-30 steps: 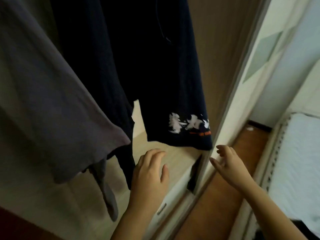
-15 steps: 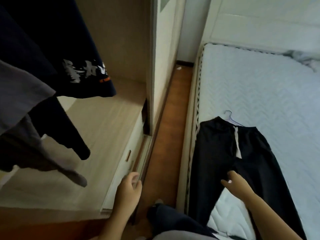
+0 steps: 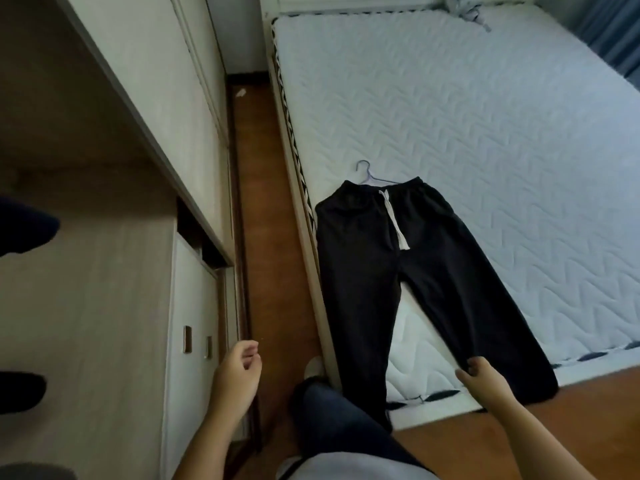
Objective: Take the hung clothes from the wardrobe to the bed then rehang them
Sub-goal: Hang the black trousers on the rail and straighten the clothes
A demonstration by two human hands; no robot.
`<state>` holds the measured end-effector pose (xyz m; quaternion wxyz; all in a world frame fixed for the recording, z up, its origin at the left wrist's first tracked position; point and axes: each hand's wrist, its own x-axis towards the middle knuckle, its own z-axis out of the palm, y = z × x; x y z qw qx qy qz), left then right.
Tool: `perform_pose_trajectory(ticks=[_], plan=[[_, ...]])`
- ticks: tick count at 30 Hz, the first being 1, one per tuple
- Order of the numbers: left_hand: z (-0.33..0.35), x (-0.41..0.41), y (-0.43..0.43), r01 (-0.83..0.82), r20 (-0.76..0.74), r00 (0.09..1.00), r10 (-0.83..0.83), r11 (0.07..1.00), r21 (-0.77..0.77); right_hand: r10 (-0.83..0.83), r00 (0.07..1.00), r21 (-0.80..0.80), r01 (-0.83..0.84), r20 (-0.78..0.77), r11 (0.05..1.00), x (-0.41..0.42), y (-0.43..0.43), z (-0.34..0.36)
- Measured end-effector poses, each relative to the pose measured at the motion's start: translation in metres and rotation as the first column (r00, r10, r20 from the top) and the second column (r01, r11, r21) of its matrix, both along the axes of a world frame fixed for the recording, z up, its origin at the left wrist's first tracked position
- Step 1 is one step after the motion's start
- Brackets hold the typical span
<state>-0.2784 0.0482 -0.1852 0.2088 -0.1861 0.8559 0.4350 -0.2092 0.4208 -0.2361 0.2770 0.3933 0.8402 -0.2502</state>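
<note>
The trousers (image 3: 381, 265) lay flat on the bed (image 3: 485, 98), with the hanger (image 3: 365, 169) at the waistband, well beyond the fingertips. The right hand (image 3: 485, 381) curled its fingers (image 3: 477, 362) over the near leg; whether they pinched it could not be told. The left hand (image 3: 239, 375) hung loosely curled and held nothing, beside the wardrobe (image 3: 104, 168).

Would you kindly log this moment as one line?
black trousers: flat on bed, with hanger | right hand: at trouser leg, grip unclear | left hand: empty, loosely curled
</note>
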Motion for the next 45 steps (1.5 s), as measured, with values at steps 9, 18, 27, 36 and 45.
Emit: perform_pose_trajectory(ticks=[9, 18, 27, 36, 45], plan=[[-0.013, -0.133, 0.026, 0.152, 0.028, 0.988, -0.150, 0.985, -0.081, -0.112, 0.993, -0.132, 0.108, -0.024, 0.985, -0.115, 0.004, -0.019], [-0.048, -0.249, 0.080, 0.281, 0.101, 0.958, -0.270, 0.952, -0.119, -0.125, 0.985, -0.175, 0.103, -0.119, 0.979, -0.232, 0.043, -0.025], [-0.144, -0.416, 0.161, 0.422, 0.099, 0.906, -0.411, 0.894, -0.150, -0.171, 0.981, -0.093, 0.163, -0.089, 0.982, -0.348, 0.116, -0.078], [-0.241, -0.516, 0.232, 0.490, 0.119, 0.872, -0.476, 0.856, -0.167, -0.066, 0.988, 0.014, 0.068, -0.143, 0.998, -0.496, 0.176, -0.161], [-0.283, -0.521, 0.246, 0.499, 0.126, 0.866, -0.483, 0.833, -0.239, 0.133, 0.991, 0.181, -0.132, 0.005, 0.975, -0.564, 0.206, -0.218]])
